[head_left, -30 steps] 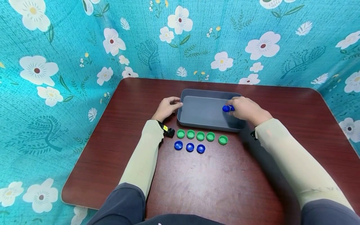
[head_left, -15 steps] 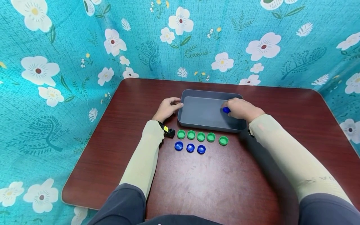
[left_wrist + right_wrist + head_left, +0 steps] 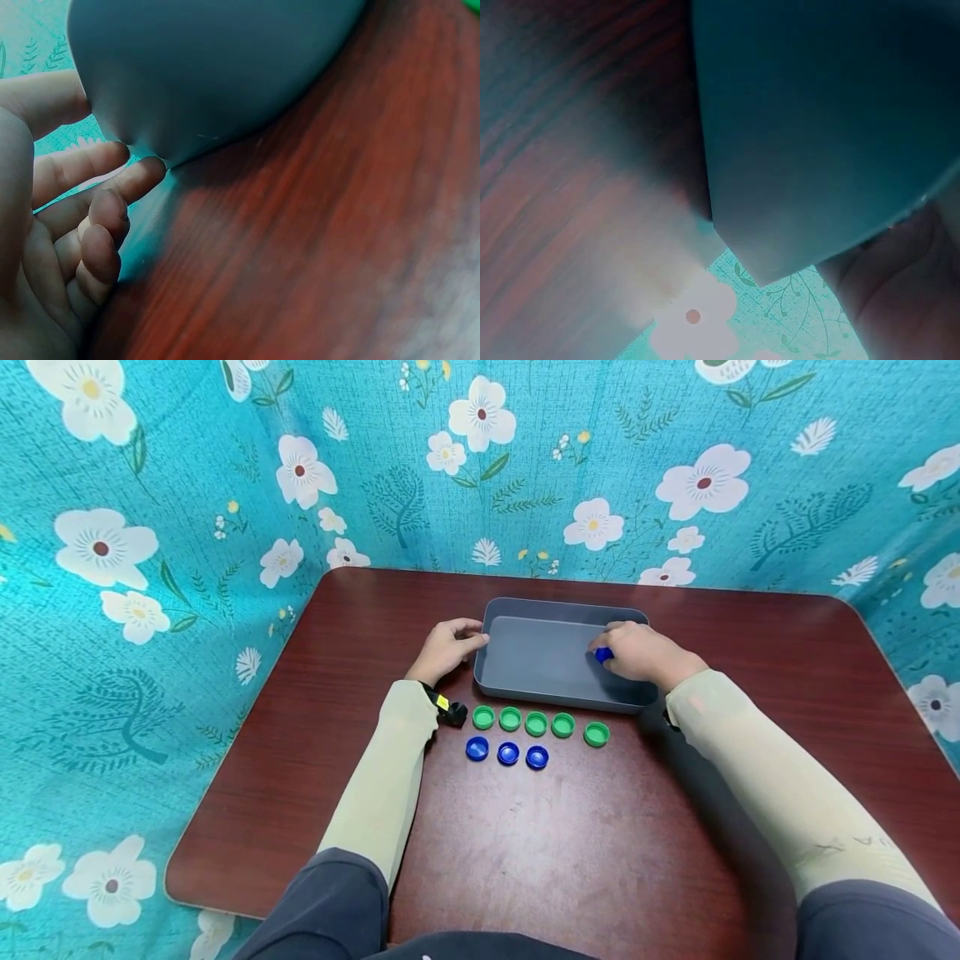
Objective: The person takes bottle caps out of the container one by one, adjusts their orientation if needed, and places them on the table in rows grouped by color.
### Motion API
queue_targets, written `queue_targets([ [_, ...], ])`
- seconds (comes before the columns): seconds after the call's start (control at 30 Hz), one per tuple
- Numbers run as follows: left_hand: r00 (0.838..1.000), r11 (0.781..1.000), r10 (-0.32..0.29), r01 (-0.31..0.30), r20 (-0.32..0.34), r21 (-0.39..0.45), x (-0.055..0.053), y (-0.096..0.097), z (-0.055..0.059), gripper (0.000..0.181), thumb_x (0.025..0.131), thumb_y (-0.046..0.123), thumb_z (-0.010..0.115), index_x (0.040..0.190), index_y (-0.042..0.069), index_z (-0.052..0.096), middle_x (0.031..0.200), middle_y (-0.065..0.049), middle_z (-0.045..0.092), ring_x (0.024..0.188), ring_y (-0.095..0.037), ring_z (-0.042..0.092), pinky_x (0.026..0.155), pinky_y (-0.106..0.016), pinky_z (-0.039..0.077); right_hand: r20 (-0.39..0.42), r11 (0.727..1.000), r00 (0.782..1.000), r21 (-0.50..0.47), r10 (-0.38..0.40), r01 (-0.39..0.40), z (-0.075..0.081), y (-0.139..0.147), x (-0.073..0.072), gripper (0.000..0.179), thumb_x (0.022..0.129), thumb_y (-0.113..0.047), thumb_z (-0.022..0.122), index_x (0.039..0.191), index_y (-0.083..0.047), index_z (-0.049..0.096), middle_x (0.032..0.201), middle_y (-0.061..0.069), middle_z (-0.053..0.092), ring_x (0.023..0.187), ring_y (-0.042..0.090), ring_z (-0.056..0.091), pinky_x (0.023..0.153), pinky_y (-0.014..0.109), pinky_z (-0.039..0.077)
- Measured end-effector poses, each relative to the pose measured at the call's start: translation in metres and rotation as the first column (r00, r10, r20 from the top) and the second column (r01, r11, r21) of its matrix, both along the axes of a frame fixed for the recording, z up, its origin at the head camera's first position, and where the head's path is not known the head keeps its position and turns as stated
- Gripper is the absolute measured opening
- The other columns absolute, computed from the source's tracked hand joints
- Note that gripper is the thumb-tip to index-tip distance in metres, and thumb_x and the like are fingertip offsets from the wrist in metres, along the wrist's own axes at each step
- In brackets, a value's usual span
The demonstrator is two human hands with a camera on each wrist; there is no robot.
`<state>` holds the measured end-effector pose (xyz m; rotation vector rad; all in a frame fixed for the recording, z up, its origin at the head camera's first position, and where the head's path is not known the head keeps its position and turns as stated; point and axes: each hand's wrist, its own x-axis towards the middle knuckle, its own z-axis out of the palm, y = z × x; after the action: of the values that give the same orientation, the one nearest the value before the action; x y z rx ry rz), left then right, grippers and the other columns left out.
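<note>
My right hand [image 3: 640,652] is over the right part of a grey rectangular tray [image 3: 532,652]. Its fingers pinch a blue bottle cap [image 3: 603,654], mostly covered by the fingertips; whether it touches the tray floor I cannot tell. At the tray's left end, my left hand [image 3: 444,649] touches the wall. In the left wrist view, straight fingertips [image 3: 146,172] rest against the tray's outside, with the other fingers loosely bent. The right wrist view shows the tray wall [image 3: 810,150] hiding most of that hand.
Several green caps [image 3: 536,723] lie in a row in front of the tray on the brown table [image 3: 600,843]. Nearer me sits a row of three blue caps [image 3: 507,753]. A flowered turquoise cloth [image 3: 420,468] hangs behind the table.
My right hand has moved slightly left and down within the tray. Two blue pieces showed at its fingers earlier; only one shows now. My left hand stays at the tray's end.
</note>
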<state>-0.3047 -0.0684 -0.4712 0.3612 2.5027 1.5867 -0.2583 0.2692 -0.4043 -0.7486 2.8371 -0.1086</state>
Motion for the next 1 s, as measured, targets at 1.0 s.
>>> queue_targets([
  [1.0,1.000,1.000,-0.010,0.010,-0.002,0.001,0.001,0.000,0.001,0.045,0.090,0.040,0.070,0.125,0.012,0.065,0.104,0.000,0.066,0.080,-0.021,0.061,0.069,-0.037,0.053,0.083,0.984,0.990,-0.148,0.111,-0.098,0.006,-0.008,0.023,0.025,0.090,-0.016,0.068,0.112,-0.006,0.072,0.111,0.011,0.068,0.101,0.027,0.065,0.088,0.051,0.050],
])
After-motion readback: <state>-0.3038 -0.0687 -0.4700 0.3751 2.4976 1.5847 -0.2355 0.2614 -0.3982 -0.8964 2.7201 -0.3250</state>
